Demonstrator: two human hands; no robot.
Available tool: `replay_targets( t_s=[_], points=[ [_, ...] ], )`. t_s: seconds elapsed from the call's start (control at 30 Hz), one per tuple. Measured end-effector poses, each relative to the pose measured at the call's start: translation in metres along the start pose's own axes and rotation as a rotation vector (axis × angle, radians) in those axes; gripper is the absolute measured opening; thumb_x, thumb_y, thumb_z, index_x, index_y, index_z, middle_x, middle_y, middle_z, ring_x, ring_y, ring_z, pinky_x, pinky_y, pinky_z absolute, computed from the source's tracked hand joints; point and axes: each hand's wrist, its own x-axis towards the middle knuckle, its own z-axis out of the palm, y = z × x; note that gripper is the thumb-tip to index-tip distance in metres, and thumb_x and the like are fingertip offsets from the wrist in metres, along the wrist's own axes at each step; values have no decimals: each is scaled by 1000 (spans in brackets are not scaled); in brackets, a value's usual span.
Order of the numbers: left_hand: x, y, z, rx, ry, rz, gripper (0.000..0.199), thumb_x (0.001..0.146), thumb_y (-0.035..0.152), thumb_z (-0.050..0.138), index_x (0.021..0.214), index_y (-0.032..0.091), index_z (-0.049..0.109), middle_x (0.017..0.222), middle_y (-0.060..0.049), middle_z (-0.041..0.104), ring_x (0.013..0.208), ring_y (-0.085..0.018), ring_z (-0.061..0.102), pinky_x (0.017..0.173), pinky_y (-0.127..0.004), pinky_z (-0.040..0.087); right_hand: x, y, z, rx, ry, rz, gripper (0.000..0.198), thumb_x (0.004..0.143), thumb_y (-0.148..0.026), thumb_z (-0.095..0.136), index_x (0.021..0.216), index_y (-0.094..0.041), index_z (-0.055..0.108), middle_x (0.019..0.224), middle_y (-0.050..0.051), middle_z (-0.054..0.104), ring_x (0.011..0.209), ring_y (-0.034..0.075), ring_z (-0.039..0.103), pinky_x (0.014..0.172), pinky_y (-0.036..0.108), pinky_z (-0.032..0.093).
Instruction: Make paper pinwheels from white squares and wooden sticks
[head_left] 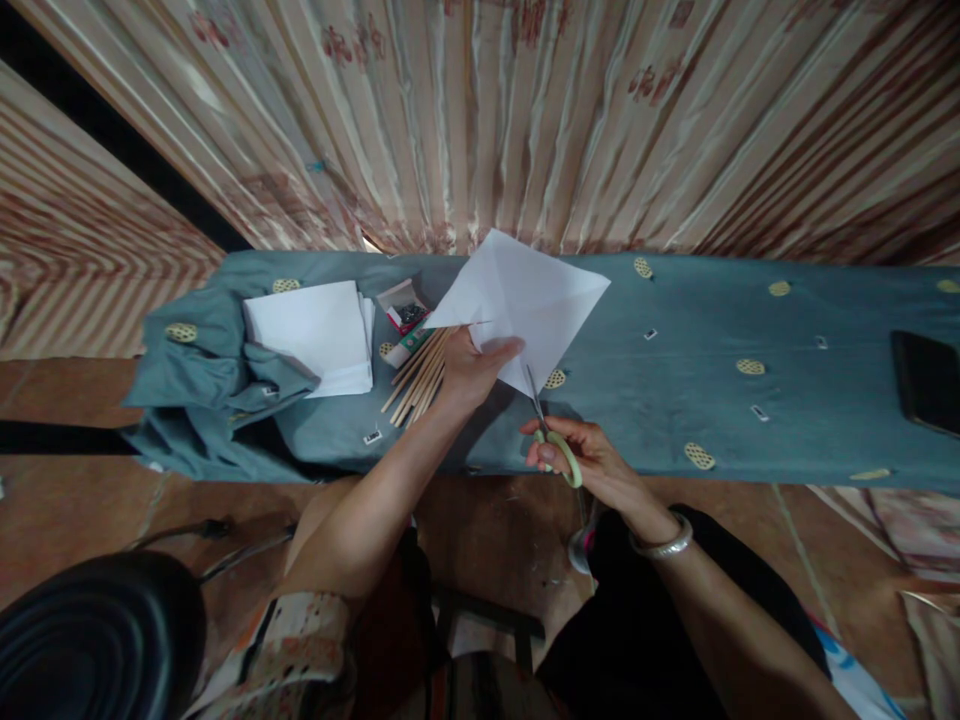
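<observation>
A creased white sheet of paper (536, 290) is held up over the cloth, turned with its corners pointing out. One slit shows in its left side. My left hand (472, 370) is closed on its lower left part, thumb on top. In my right hand (581, 450) is a pair of scissors (559, 452) with pale green handles, fingers in the loops. The blades meet the paper's bottom corner. Under and beside my left hand lie several thin wooden sticks (416, 385). A small open box (405, 307) with dark little pieces inside stands behind them.
A stack of white paper (311, 335) lies at the left, partly under a bunched fold of the green tablecloth (675, 400). A black phone-like object (926, 380) lies at the right end. A pleated curtain (480, 120) hangs behind; a black round stool (97, 640) stands lower left.
</observation>
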Motion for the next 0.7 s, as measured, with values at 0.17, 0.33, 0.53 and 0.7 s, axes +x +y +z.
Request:
replay_targets(
  t_s=[0.17,0.33,0.53,0.7],
  points=[
    [0,0,0,-1,-4,-33,20,60,22,79,76,17,66,83,-4,73,80,-21,67,76,-33,54,0,0,1,-5,2,-7,38,77,-52,74,96,-20,70,71,0,66,61,12,56,53,23,43],
    [0,-1,-3,6,1,-15,22,60,24,80,77,17,68,82,-3,73,78,-20,67,75,-33,54,0,1,1,-16,15,-8,40,77,-55,72,97,-20,71,70,0,64,59,11,51,49,22,38],
    [-1,1,-1,2,13,-25,22,61,20,79,79,18,68,82,-2,73,77,-20,67,74,-33,54,0,4,0,-28,8,-9,39,79,-54,71,99,-21,71,70,-1,64,58,11,51,50,23,39],
    [1,-4,-3,-26,6,-5,31,60,21,80,88,16,70,83,-2,73,77,-20,68,75,-33,54,1,5,1,-14,24,-10,40,77,-54,73,98,-21,72,68,-1,63,58,11,51,50,22,41]
  ],
)
